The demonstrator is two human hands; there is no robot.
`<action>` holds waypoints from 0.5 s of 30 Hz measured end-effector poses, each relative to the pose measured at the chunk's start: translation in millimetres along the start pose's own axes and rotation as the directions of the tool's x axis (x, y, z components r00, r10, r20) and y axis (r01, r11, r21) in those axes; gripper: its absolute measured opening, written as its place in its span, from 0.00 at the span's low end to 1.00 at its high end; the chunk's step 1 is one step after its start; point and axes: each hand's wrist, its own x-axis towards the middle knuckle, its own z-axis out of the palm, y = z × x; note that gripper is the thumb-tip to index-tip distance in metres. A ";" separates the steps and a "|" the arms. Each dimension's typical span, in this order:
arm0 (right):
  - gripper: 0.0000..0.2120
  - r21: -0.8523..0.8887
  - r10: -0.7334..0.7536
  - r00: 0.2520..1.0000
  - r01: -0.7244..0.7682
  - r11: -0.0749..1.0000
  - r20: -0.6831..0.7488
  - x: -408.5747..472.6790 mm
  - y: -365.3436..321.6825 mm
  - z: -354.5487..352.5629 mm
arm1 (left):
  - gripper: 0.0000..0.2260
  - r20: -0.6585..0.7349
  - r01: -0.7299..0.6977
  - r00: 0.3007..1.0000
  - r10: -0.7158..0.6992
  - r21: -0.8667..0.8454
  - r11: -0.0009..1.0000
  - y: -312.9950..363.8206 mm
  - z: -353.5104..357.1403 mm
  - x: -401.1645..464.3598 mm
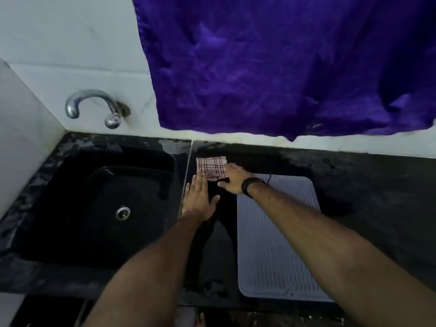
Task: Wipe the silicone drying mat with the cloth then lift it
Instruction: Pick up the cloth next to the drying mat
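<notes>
A folded pink checked cloth (210,166) lies on the black counter, just behind the mat's left corner. The grey ribbed silicone drying mat (276,251) lies flat on the counter to the right of the sink. My right hand (232,178), with a black band on the wrist, rests on the cloth's right and front edge, fingers curled over it. My left hand (199,199) lies flat on the counter with fingers spread, its tips touching the cloth's front edge. My right forearm crosses over the mat's top left part.
A black sink (70,185) with a metal drain sits to the left, a chrome tap (94,105) on the white tiled wall above it. A purple curtain (283,67) hangs over the back of the counter. The counter's front edge runs along the bottom.
</notes>
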 end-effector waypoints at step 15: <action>0.40 -0.098 -0.047 0.998 0.042 0.994 -0.043 105.8 -1.4 73.0 | 0.36 -0.086 0.003 0.996 -0.004 -0.012 1.000 -20.3 100.5 -2.4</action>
